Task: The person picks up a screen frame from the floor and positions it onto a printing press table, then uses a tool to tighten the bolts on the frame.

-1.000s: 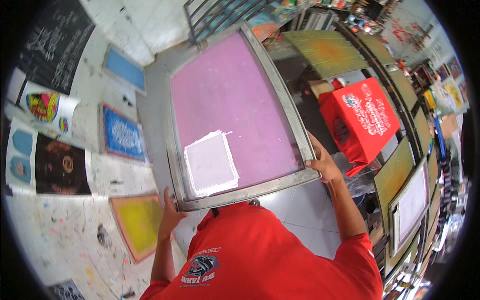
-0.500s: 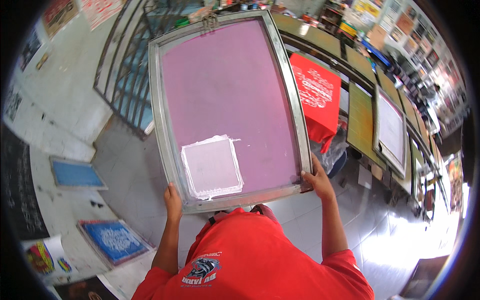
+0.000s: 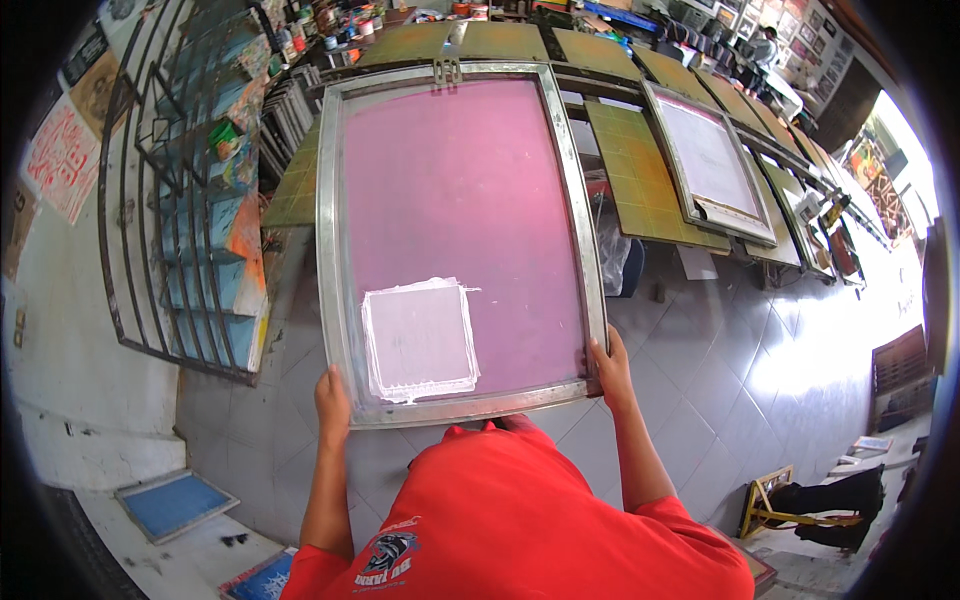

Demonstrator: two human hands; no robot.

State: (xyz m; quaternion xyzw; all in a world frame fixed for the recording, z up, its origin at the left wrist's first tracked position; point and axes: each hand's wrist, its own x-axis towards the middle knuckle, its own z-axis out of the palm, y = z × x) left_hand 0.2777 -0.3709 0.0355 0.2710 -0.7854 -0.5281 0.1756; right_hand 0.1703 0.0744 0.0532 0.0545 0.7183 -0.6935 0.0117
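Observation:
Held out in front of me is a large screen printing frame (image 3: 460, 200) with metal sides and pink-purple mesh. A pale square edged with white smears (image 3: 420, 338) lies near its lower left corner. My left hand (image 3: 333, 402) is closed round the lower left side of the frame. My right hand (image 3: 612, 372) grips the lower right side, thumb on the near face and the other fingers mostly hidden behind. At the frame's far edge sits a small metal hinge piece (image 3: 446, 72).
Green-topped printing boards (image 3: 640, 165) curve away ahead and right, with another screen frame (image 3: 715, 165) resting on them. Blue steps behind a dark metal railing (image 3: 130, 230) rise at left. A blue screen (image 3: 178, 505) lies low left. A yellow-framed chair (image 3: 770, 505) stands at right.
My view has turned to the right, and the frame in both hands now stands straighter, over the printing boards. The red shirt on a board is now mostly hidden behind the frame.

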